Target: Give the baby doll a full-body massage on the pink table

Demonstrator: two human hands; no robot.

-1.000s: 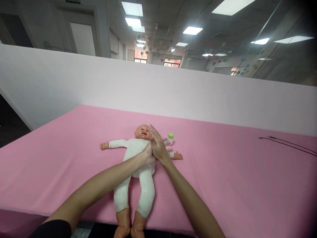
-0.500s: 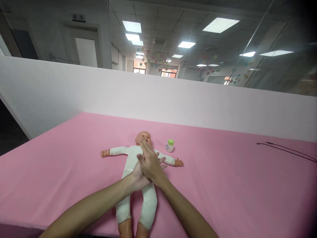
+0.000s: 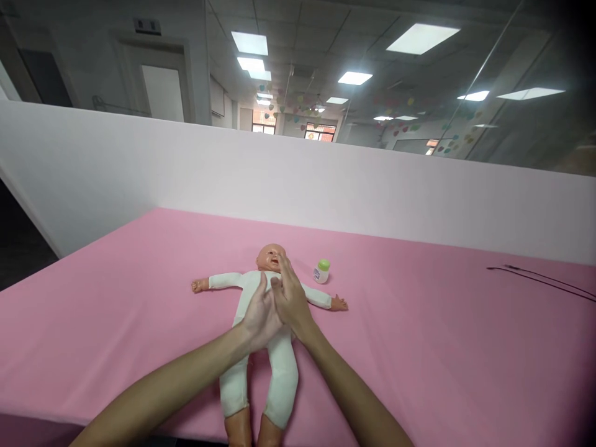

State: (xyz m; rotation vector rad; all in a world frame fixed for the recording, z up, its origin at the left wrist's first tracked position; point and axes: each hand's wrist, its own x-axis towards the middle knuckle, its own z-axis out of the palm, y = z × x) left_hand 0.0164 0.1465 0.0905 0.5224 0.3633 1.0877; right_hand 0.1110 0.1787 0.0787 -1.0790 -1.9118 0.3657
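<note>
A doll [image 3: 261, 323] is laid face up near the table's [image 3: 419, 347] front edge — feet overhanging it. Left hand [image 3: 259, 313] and right hand [image 3: 289, 299] are pressed flat, side by side, on its chest — nothing is gripped. A bottle [image 3: 321, 271] stands beside the head.

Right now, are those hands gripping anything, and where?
Nothing is gripped. The left hand and right hand lie flat, side by side, on the doll, over its chest.

Pink table [image 3: 419, 347] open both sides — only small bottle [image 3: 321, 271] near doll [image 3: 261, 347] — white partition [image 3: 326, 186] behind.
</note>
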